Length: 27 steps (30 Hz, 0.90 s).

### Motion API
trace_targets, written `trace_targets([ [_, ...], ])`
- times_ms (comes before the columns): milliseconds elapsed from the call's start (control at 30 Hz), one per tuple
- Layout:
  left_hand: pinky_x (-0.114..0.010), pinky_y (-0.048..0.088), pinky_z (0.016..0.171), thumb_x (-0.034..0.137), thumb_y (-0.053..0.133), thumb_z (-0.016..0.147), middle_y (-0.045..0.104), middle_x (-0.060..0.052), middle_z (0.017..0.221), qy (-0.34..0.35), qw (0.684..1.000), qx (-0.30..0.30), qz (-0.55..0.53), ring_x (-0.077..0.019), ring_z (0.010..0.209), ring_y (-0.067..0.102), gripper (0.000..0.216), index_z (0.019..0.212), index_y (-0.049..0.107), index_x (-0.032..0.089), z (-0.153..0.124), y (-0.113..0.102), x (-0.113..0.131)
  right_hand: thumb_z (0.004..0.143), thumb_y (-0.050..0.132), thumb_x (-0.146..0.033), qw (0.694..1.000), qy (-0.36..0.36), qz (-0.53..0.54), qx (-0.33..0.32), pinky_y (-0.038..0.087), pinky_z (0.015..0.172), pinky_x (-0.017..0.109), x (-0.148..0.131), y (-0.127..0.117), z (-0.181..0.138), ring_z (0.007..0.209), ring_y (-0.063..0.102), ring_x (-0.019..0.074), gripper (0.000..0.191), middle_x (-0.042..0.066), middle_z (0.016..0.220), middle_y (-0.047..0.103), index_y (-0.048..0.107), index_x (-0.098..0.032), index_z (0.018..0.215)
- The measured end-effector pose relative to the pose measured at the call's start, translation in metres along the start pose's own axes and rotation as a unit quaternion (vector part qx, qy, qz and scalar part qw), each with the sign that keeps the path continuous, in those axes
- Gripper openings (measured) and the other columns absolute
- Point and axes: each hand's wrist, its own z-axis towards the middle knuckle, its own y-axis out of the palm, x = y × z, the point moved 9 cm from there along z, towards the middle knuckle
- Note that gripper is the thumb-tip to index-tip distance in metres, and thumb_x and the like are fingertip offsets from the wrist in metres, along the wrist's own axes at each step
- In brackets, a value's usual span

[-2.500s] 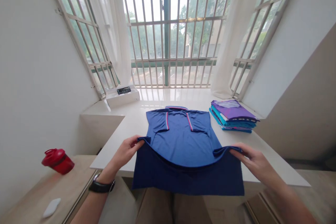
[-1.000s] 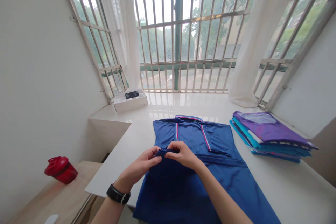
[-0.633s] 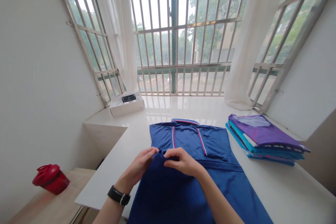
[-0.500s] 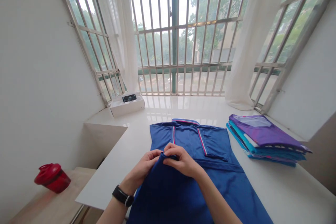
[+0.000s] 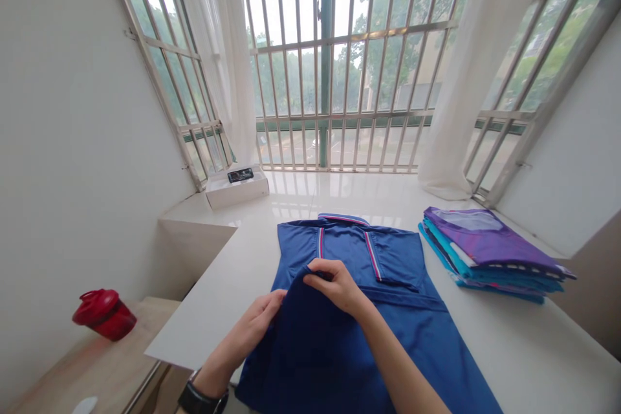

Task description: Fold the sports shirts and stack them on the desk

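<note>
A blue polo shirt [image 5: 398,330] with red-and-white trim lies collar-away on the white counter [image 5: 524,343], its lower part folded up. My right hand [image 5: 334,284] pinches a corner of the folded hem near the shirt's left chest. My left hand [image 5: 257,323] grips the shirt's left edge a little lower, nearer me, fingers curled on the fabric. A black watch [image 5: 196,401] sits on my left wrist.
A stack of folded purple and teal shirts [image 5: 485,252] lies at the right. A white box with a dark device on top [image 5: 237,186] sits by the barred window. A red lidded cup [image 5: 103,315] stands on a lower wooden surface at left.
Both hands brought the hem's corners from wide apart together at the shirt's left. In the last half second my left hand slid down the left edge toward me; the right stayed.
</note>
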Motion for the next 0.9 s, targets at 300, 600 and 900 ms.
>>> trace_targets([
  [300,-0.036,0.047,0.095,0.045,0.064,0.087,0.073,-0.003,0.107,-0.005,0.989,-0.039,0.145,-0.0282,0.099,0.061,0.034,0.116,0.072,0.029,-0.077,-0.008,-0.026,0.079,0.071,-0.052,0.997,0.013,0.015,0.073,0.045,0.067,0.028,0.003,-0.016,0.003,0.071,0.053,0.0159,0.033,0.0,0.073,0.06,0.068,-0.019,0.073],
  [600,-0.035,0.045,0.097,0.054,0.065,0.084,0.069,-0.006,0.108,-0.032,0.991,0.082,0.097,-0.0256,0.101,0.058,0.045,0.12,0.067,0.028,-0.1,-0.028,-0.062,0.079,0.067,-0.056,0.997,0.073,-0.026,0.024,0.05,0.077,0.034,0.037,-0.012,0.016,0.081,0.063,0.0196,0.041,0.004,0.089,0.072,0.074,-0.019,0.097],
  [900,-0.028,0.045,0.065,0.049,0.063,0.086,0.065,-0.005,0.097,-0.003,0.986,0.123,0.112,-0.0186,0.072,0.058,0.046,0.126,0.059,0.028,-0.098,-0.027,-0.07,0.073,0.074,-0.041,0.982,0.086,-0.143,-0.091,0.052,0.076,0.034,0.076,0.024,0.066,0.072,0.064,0.017,0.028,0.001,0.074,0.071,0.074,-0.016,0.086],
])
